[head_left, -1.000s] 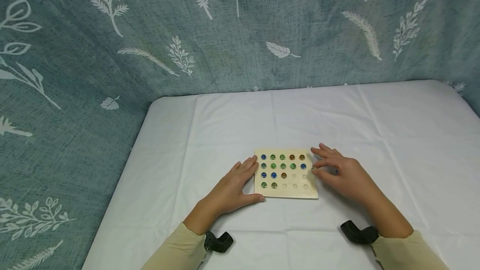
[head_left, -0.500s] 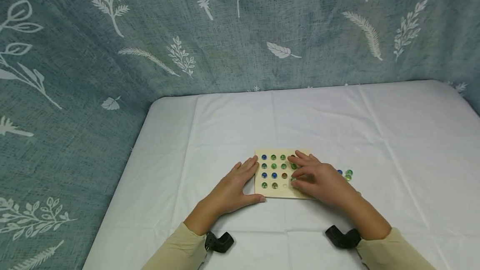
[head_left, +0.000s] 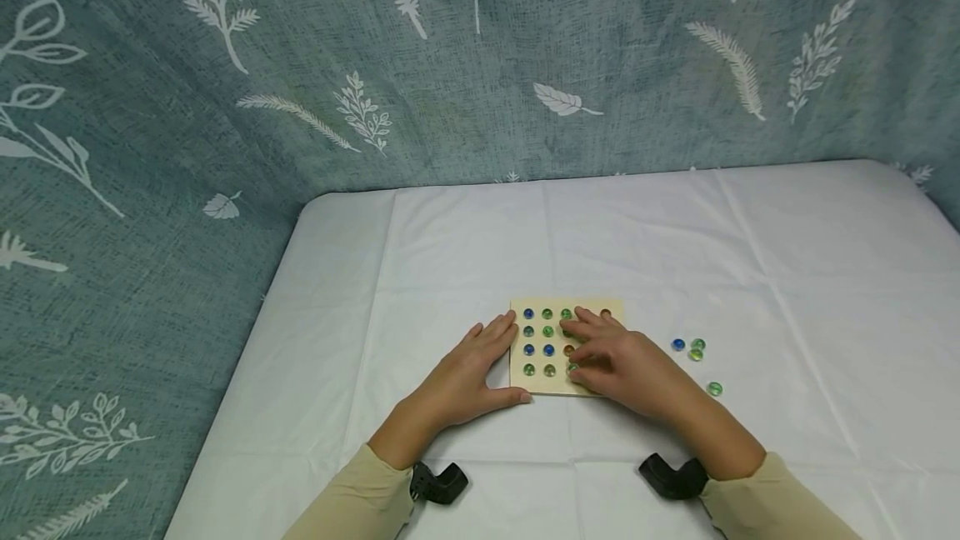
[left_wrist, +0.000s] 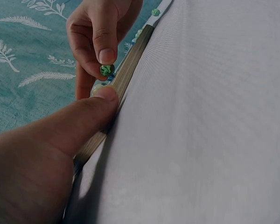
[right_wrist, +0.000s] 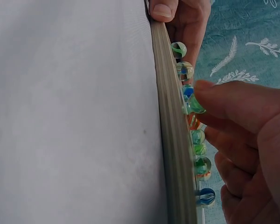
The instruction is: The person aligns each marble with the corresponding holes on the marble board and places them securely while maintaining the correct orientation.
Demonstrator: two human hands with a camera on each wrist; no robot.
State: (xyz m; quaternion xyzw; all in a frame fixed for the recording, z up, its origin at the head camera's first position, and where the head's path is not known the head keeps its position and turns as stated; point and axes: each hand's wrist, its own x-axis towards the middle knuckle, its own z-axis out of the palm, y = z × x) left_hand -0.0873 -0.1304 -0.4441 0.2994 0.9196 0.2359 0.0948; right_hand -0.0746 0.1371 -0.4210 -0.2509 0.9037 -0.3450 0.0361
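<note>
A pale wooden board with rows of round hollows lies on the table, several glass marbles seated in it. My left hand rests at its left side with straight fingers along the edge; in the left wrist view the thumb presses on the board's front edge. My right hand is over the board's right half, hiding some hollows. Its thumb and finger pinch a green marble low over the front row, right of two seated marbles. In the right wrist view that green marble is under my thumb tip.
Right of the board, a blue marble and several green ones, such as the nearest green marble, lie loose on the white tablecloth. A teal leaf-patterned curtain hangs behind and left of the table.
My right hand has moved left from the board's right edge to the front row's middle with the green marble, uncovering loose marbles at right. My left hand stays put.
</note>
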